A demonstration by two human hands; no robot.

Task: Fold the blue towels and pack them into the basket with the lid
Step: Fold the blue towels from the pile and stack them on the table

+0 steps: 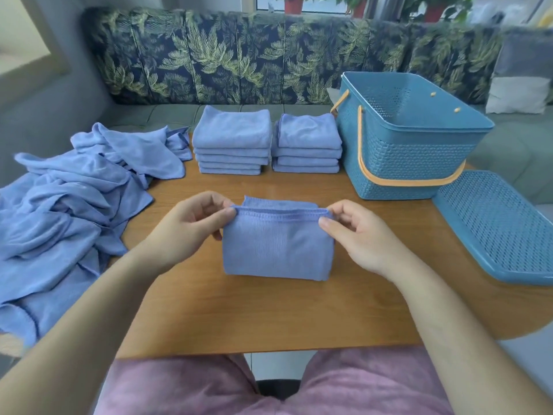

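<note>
Towel in hand: we have one folded blue towel at the middle of the surface, with its lower fold resting on the wood and its stitched top edge raised and drawn taut.
Left grip: our left grip pinches the towel's upper left corner between thumb and curled fingers, and holds nothing else.
Right grip: our right grip pinches the upper right corner the same way, thumb on the near face.
Finished work: two folded stacks stand side by side at the far edge, just left of the basket.
Waiting work: a loose heap of towels spreads over the left end and hangs off it.
Basket: it stands open and upright at the far right with its orange handle down. We see no towel in the part of its inside that shows.
Lid: the lid lies flat beside the basket, on the near right.
Handling: we judge the cloth light, soft and limp. It will sag wherever we leave it unsupported, and it will not slip or break.
Where to hold: corners and hemmed edges suit folding. For carrying a stack, we would put one palm under it and one on top.
Stage: folding is partly done, and packing looks not yet begun.
Risk: a one-sided lift could let the layers slide open.
</note>
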